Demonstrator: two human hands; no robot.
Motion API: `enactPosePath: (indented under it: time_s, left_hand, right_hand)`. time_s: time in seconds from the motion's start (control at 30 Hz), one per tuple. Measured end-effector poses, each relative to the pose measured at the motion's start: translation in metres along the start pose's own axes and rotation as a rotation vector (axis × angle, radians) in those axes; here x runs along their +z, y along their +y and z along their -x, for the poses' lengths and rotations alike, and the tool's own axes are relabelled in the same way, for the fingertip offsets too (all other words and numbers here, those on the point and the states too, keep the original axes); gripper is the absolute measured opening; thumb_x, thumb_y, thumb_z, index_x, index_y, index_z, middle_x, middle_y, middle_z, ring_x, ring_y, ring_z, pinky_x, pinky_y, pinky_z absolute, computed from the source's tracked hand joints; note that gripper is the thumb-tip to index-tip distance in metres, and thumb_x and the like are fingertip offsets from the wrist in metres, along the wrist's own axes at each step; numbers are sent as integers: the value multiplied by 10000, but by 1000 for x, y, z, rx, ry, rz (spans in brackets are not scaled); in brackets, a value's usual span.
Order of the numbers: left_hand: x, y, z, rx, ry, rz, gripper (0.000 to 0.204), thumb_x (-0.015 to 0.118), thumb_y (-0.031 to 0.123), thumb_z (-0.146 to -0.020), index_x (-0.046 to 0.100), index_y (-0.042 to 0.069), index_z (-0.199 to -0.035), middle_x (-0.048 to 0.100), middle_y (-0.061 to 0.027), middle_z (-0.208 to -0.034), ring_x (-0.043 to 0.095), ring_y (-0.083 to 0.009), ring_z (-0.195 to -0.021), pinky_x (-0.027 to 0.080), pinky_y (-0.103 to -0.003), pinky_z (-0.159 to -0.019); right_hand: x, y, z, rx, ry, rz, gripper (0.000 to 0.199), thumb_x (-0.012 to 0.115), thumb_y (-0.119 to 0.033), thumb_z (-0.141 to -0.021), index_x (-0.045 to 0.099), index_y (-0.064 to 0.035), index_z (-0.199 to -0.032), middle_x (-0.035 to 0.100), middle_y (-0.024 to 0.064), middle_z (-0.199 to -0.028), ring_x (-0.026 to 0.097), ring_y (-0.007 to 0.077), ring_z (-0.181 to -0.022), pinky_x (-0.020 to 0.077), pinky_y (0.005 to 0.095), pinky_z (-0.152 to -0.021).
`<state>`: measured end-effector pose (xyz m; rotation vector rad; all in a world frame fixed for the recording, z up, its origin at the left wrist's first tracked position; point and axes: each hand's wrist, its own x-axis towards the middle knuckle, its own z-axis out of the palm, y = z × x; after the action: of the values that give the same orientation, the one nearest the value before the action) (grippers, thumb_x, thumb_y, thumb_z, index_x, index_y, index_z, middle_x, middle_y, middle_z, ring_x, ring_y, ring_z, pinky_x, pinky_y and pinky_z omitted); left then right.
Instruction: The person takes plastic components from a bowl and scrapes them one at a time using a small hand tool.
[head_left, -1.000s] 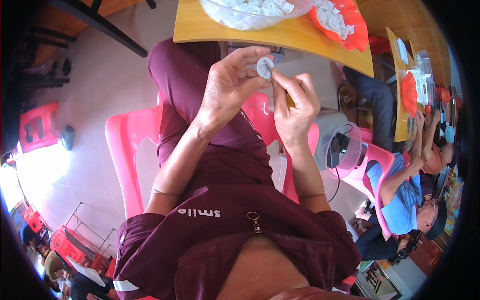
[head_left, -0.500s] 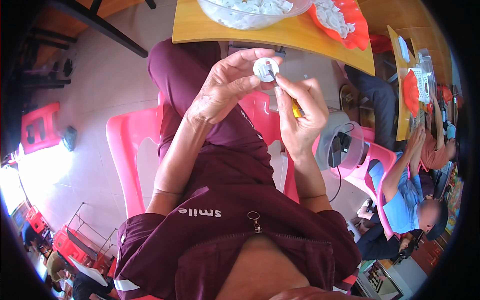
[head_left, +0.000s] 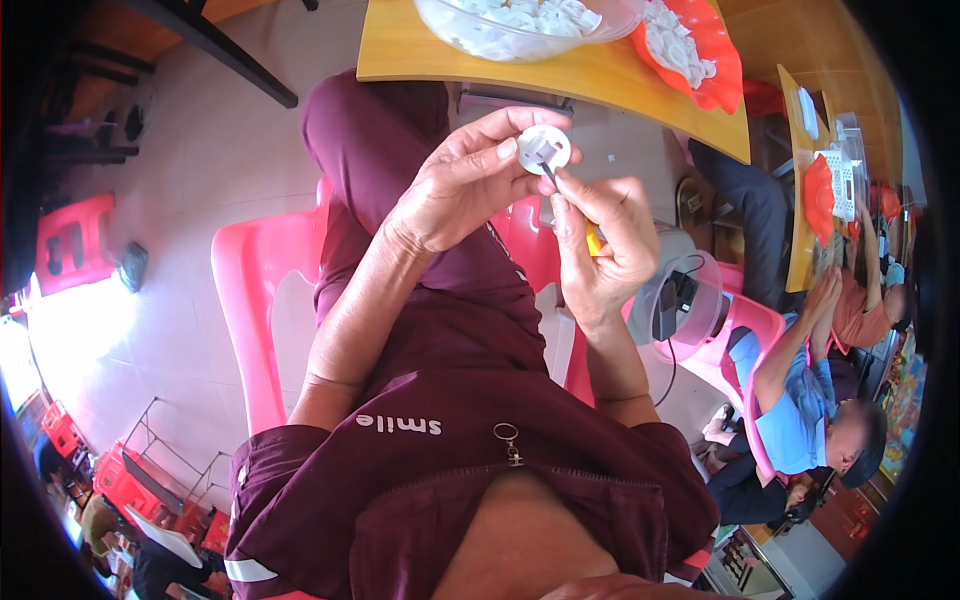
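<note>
Head view shows the left hand (head_left: pixel 452 190) pinching the disc (head_left: pixel 537 146) by its rim, short of the near edge of the table (head_left: pixel 395 50), while the right hand (head_left: pixel 612 240), lower right, grips the tool (head_left: pixel 594 241), its long axis slanting up-left to the disc's face.

2 bare forearms (head_left: pixel 350 325) reach fwd, L hand (head_left: pixel 450 190) curled, R hand (head_left: pixel 606 245) pinching close by.
</note>
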<state>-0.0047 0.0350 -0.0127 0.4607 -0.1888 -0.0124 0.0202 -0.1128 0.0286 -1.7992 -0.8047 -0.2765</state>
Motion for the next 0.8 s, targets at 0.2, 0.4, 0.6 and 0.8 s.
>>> enactPosePath:
  time_s: [0.2, 0.4, 0.6, 0.8]
  left_hand:
    - [3, 1, 1, -27, -30, 72, 394, 517, 248, -931, 480, -19, -1219, 580, -110, -1031, 571, -149, -867, 482, -287, -770]
    - [2, -2, 2, -37, 98, 35, 367, 497, 236, -945, 493, -26, -1201, 586, -90, -1007, 575, -153, -846, 492, -289, -753]
    - [2, -1, 3, -51, 150, -80, 351, 513, 233, -942, 523, -25, -1179, 597, -77, -990, 573, -139, -846, 493, -272, -766]
    - [4, 3, 5, -45, 236, -343, 325, 504, 241, -943, 553, -13, -1142, 611, -89, -1063, 591, -132, -927, 501, -300, -820]
  right_hand:
    - [-2, -1, -4, -21, 42, 65, 272, 692, 92, -724, 700, -43, -961, 515, 35, -724, 505, 98, -596, 396, 216, -520]
    - [-8, 5, -7, -101, 37, 204, 301, 680, 101, -722, 703, -44, -985, 508, 37, -751, 512, 94, -611, 399, 212, -525]
    - [-7, 8, -10, -110, 11, 289, 330, 704, 85, -696, 712, -87, -977, 463, 18, -715, 457, 80, -506, 364, 228, -447]
    - [-4, 11, -8, -108, -10, 294, 342, 703, 95, -683, 713, -93, -969, 451, 6, -695, 446, 74, -483, 357, 231, -427]
